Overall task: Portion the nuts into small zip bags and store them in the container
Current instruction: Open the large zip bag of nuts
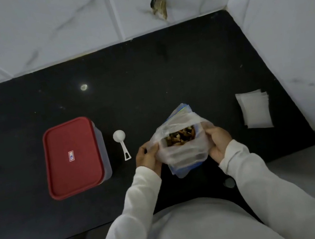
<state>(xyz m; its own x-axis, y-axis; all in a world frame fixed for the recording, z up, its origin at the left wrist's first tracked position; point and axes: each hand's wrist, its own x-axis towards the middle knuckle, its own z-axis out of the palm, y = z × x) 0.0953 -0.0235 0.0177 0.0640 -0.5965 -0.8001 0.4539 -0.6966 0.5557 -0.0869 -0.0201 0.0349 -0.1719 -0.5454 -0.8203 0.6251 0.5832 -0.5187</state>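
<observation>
A large clear plastic bag [182, 152] stands on the black counter [147, 83], its mouth spread wide, with brown nuts [180, 135] showing inside. My left hand [148, 157] grips the bag's left edge and my right hand [218, 140] grips its right edge. A stack of small white zip bags [255, 110] lies to the right. Left of the bag lies a white measuring scoop [121, 141]. Further left stands a clear container with a red lid [72, 156], lid on.
White marble-look tiled walls close the counter at the back and right. A hole with debris [159, 4] marks the back wall. The counter's front edge runs just before my body, and a small round dark object [229, 182] sits near it.
</observation>
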